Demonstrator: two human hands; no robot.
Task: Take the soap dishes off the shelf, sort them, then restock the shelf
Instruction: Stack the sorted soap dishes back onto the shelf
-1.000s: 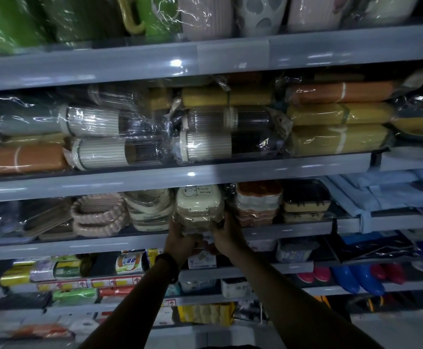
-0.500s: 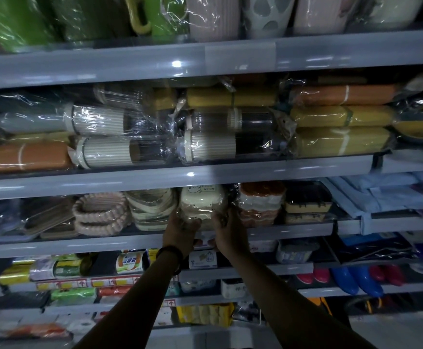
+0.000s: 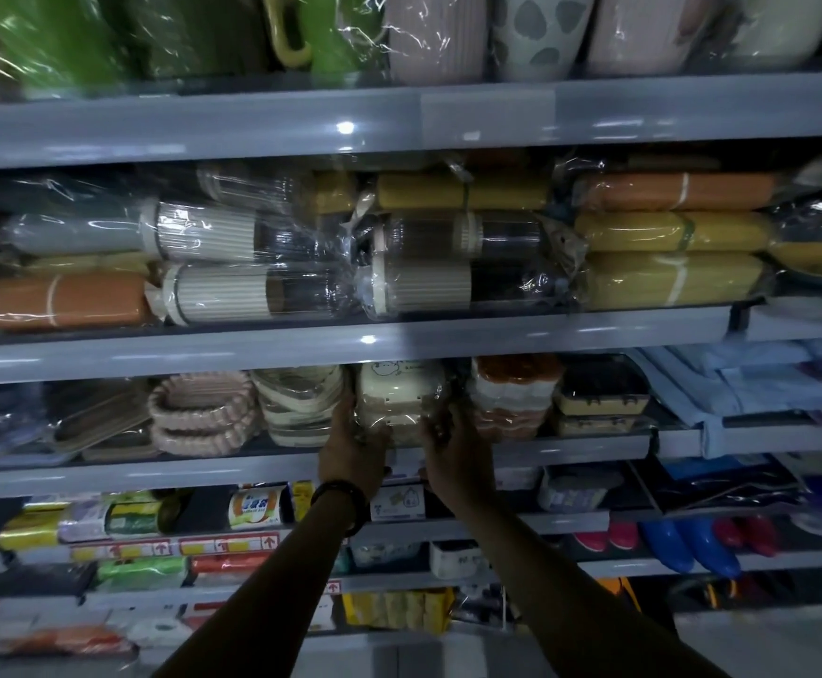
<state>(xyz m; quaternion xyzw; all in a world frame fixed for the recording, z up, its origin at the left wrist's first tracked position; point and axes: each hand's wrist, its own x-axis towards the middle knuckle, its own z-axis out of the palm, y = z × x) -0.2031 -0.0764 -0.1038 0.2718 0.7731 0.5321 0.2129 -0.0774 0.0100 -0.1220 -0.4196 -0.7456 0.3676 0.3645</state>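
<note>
A cream soap dish pack, wrapped in clear plastic, stands on the grey shelf at mid-height. My left hand holds its left side and my right hand holds its right side and front, fingers curled round the wrap. Left of it sit beige-and-white soap dishes and pink scalloped soap dishes. To the right is an orange-and-white stack of soap dishes, then black-and-yellow soap dishes.
The shelf above carries wrapped cylinders and rolled mats close over the dishes. Folded pale-blue items lie at the right. Lower shelves hold bag rolls and blue and red items. Wrapped flat trays lie at the left.
Both hands have pushed the cream pack up and back into its gap on the shelf. Their grip has slid higher along its sides.
</note>
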